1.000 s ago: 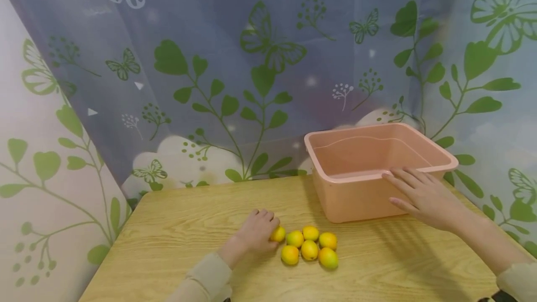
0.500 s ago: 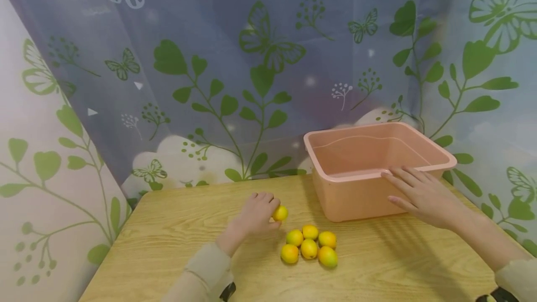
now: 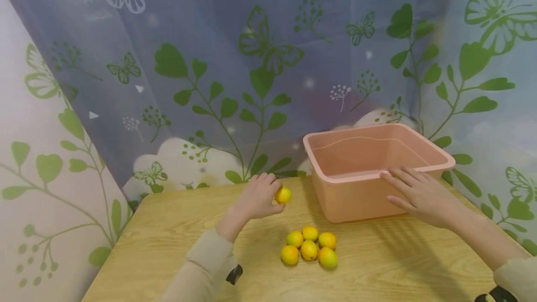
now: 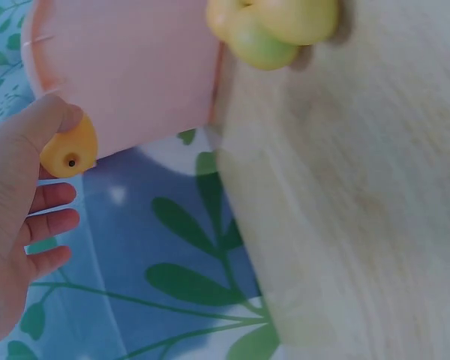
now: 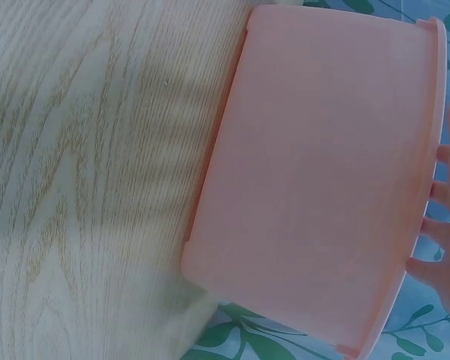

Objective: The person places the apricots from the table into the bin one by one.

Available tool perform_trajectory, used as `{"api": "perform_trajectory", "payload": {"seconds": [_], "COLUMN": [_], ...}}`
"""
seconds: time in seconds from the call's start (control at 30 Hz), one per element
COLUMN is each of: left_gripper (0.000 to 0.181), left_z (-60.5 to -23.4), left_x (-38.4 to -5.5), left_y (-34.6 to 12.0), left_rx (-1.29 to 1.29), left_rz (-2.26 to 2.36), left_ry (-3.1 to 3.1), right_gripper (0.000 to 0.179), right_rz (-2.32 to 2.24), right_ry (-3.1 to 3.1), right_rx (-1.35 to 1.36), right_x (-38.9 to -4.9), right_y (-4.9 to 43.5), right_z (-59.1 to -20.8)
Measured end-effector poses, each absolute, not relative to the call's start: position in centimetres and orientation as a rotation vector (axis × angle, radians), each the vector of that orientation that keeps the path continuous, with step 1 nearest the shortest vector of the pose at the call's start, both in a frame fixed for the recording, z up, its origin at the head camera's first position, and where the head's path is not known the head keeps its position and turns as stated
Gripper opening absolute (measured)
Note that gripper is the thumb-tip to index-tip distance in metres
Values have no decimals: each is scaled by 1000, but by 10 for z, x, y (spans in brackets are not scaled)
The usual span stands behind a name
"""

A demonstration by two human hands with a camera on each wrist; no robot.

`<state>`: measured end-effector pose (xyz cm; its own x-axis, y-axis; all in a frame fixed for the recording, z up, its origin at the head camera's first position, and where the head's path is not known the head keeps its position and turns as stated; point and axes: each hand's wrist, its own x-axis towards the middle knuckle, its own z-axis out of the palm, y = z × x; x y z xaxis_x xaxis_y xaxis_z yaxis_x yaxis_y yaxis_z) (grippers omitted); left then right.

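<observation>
My left hand (image 3: 259,198) pinches a small yellow-orange fruit (image 3: 283,195) and holds it above the wooden table (image 3: 168,246), to the left of a pink plastic tub (image 3: 352,199). The left wrist view shows the same fruit (image 4: 69,151) at my fingertips, with the tub (image 4: 135,67) behind it. Several more yellow-orange fruits (image 3: 309,249) lie in a cluster on the table in front of the tub. My right hand (image 3: 419,195) rests with straight fingers on the tub's near rim; its fingertips (image 5: 442,225) show at the rim in the right wrist view. The tub looks empty.
A curtain printed with green leaves and butterflies (image 3: 251,69) hangs right behind the table. The table's left edge (image 3: 113,241) falls away near my left sleeve. The tub (image 5: 322,172) takes up the far right of the table.
My left hand has lifted one fruit out of the cluster and carried it up and away from me toward the tub. My right hand has stayed on the rim.
</observation>
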<state>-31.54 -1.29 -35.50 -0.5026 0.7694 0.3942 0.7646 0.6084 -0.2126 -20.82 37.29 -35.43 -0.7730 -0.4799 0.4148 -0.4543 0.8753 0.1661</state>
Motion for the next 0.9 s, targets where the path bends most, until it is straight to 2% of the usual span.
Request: {"api": "perform_trajectory", "payload": {"seconds": [0.9], "left_gripper": [32], "left_z": [-288], "left_x": [-317], "left_y": [22], "left_rx": [-1239], "left_rz": [115], "left_ry": [-2427], "right_gripper": [57], "right_rz": [-75], "right_ry": [-2568], "right_rx": [701], "right_x": [-209], "right_y": [372], "right_z": [-352]}}
